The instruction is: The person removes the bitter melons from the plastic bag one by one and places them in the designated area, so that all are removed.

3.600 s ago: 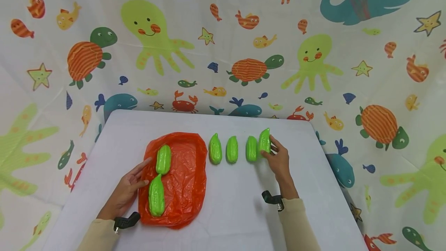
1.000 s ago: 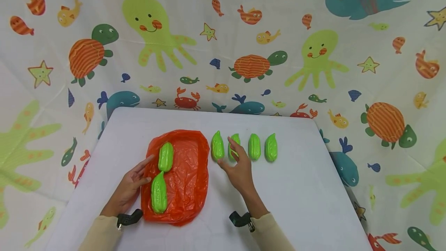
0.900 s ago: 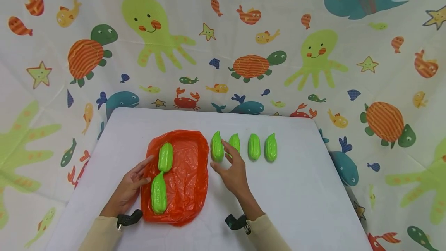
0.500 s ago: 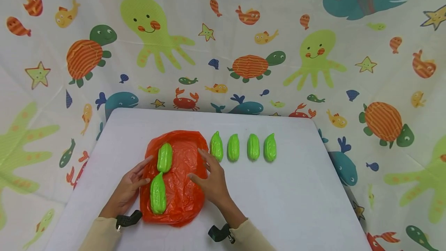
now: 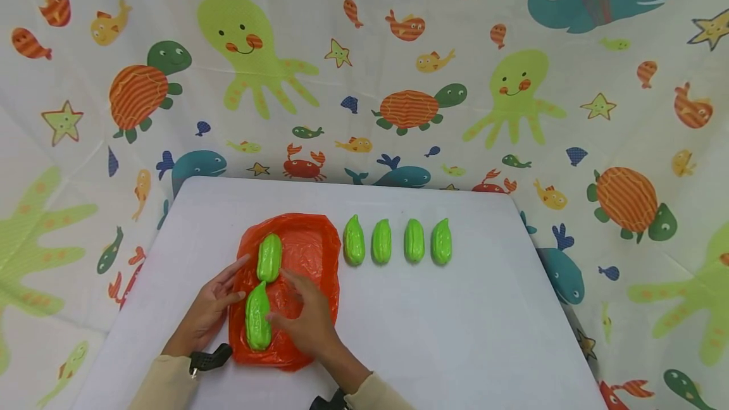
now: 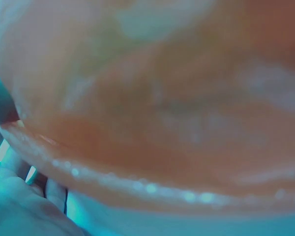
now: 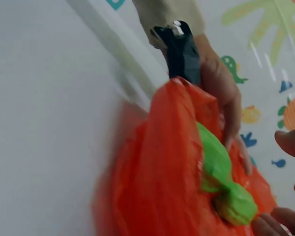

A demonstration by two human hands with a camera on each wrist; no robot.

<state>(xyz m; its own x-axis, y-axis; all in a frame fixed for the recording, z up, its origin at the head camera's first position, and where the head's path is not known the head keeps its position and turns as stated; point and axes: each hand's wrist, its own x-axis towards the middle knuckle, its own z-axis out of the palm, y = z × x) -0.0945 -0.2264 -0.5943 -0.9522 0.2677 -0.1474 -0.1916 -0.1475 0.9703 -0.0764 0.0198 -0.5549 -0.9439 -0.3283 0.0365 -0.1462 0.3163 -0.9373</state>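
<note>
A shallow tray covered in red plastic bag [image 5: 307, 239] sits on the table with two bright green ridged gourds lying end to end in it: a far gourd [image 5: 269, 258] and a near gourd [image 5: 259, 318]. My left hand [image 5: 206, 309] holds the tray's left rim, thumb above and fingers outside; the red rim fills most of the left wrist view. Over the tray is my right hand [image 5: 310, 315], thumb and fingers spread, holding nothing. Its thumb is at the near gourd's right side; contact cannot be told. In the right wrist view, the fingertips [image 7: 291, 142] show at the right edge.
Several more green gourds stand in a row right of the tray, from one beside its rim [image 5: 354, 240] to the rightmost gourd [image 5: 441, 242]. A white cloth covers the table [image 5: 455, 321]. Behind hangs a curtain [image 5: 342, 18] printed with sea animals.
My right hand set a gourd down at the right end of the row, then moved left past the other gourds and over the tray. My left hand stays on the rim.
</note>
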